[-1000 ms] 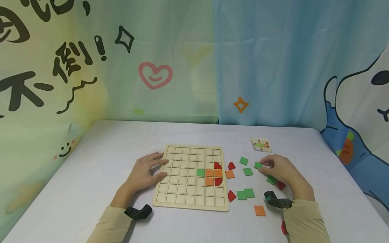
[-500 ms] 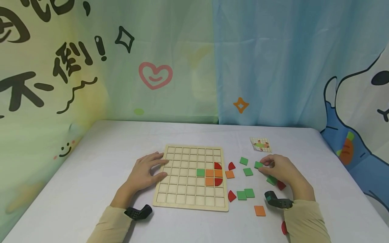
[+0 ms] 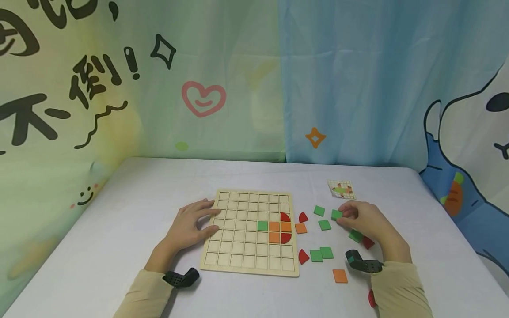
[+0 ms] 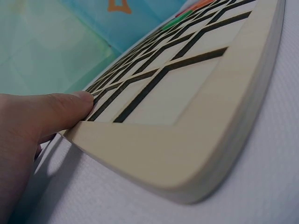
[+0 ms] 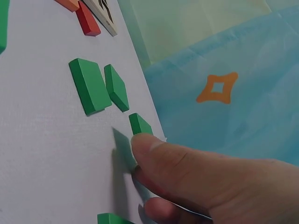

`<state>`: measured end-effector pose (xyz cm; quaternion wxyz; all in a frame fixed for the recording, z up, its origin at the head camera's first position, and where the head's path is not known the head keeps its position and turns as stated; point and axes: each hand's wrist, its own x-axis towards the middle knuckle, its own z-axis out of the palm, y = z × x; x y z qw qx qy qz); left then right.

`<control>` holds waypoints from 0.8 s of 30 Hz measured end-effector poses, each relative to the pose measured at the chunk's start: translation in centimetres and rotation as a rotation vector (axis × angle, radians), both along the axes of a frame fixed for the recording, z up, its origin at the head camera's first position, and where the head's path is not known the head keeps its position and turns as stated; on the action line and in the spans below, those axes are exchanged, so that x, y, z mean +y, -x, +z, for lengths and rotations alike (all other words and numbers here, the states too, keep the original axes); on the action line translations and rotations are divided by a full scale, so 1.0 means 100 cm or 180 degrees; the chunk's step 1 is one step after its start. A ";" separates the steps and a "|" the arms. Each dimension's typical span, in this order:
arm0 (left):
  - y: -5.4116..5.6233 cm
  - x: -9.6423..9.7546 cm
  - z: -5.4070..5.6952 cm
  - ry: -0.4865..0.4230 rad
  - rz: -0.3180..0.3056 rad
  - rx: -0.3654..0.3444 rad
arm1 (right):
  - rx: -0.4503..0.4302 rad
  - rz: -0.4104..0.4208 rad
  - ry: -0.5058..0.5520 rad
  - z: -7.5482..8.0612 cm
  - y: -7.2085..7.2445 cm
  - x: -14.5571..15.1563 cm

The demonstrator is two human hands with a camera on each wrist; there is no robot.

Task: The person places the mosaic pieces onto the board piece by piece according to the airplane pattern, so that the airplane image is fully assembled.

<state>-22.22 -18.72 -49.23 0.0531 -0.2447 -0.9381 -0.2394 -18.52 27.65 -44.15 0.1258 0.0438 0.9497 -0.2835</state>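
Note:
A wooden grid board [image 3: 238, 270] lies on the white table, with one green, several orange and two red pieces set in cells near its right side. Along the board's left edge, my left hand [image 3: 187, 225] rests with fingers extended; in the left wrist view the thumb [image 4: 70, 108] touches the frame. Right of the board, my right hand [image 3: 367, 223] pinches a green square tile [image 3: 336, 215] between thumb and fingers. Its corner [image 5: 140, 123] shows past the thumb in the right wrist view. Two loose green tiles [image 3: 324, 225] lie just left of that hand.
A small pattern card [image 3: 342, 190] lies behind the right hand. Loose red quarter-round pieces [image 3: 303, 256], more green tiles [image 3: 326, 252] and orange squares [image 3: 339, 276] lie between board and right forearm. Another green tile [image 3: 355, 236] and a red piece [image 3: 367, 242] sit under the right hand.
My right hand has shifted slightly left and away from me, and the pinched green tile has moved with it. The left hand and the board stay where they were.

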 end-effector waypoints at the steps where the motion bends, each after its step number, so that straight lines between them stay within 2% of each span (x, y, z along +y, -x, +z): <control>1: 0.000 0.000 0.000 -0.0004 0.0000 0.0002 | 0.0011 0.0012 -0.0001 0.000 0.000 -0.001; 24: -0.001 0.000 0.003 -0.0017 -0.0019 0.0018 | 0.0189 0.0074 -0.0040 0.003 0.003 -0.007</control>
